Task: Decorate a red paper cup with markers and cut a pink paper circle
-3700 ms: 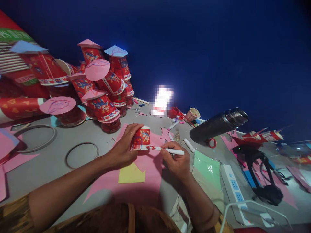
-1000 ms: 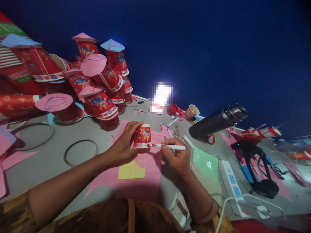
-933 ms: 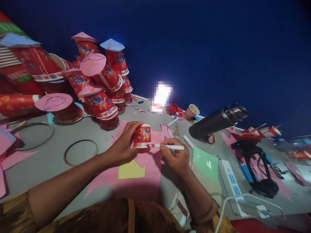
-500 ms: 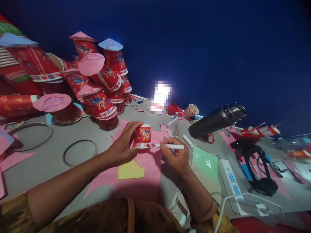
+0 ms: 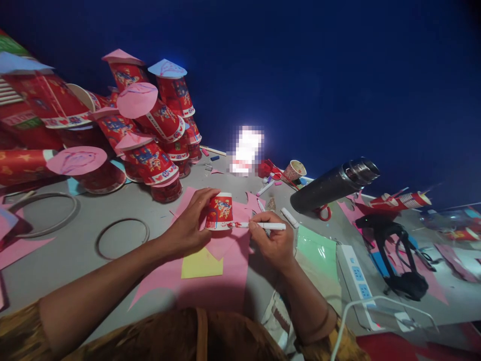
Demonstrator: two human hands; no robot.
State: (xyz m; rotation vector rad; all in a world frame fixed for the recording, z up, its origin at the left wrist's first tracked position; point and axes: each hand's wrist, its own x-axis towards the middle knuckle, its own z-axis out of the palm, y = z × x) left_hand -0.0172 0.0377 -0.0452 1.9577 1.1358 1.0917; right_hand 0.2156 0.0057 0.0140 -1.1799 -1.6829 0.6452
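On the pink sheet [image 5: 225,283] the upturned paper cup [image 5: 220,211] is clasped by the left grip [image 5: 186,228]. The marker [image 5: 263,226], tip at its rim, is pinched in the right grip [image 5: 274,243]. Judged light and crushable, the paper cup is best held gently by its wall.

cup [image 5: 220,211]: red, printed | marker [image 5: 263,226]: white | sheet [image 5: 225,271]: pink

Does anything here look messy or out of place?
Mostly clutter. The cup pile at the left is a jumble, its disc-topped cups leaning different ways. Pink scraps and loose markers litter the table. The red cup under the left hand stands upside down, the right hand's marker at its rim.
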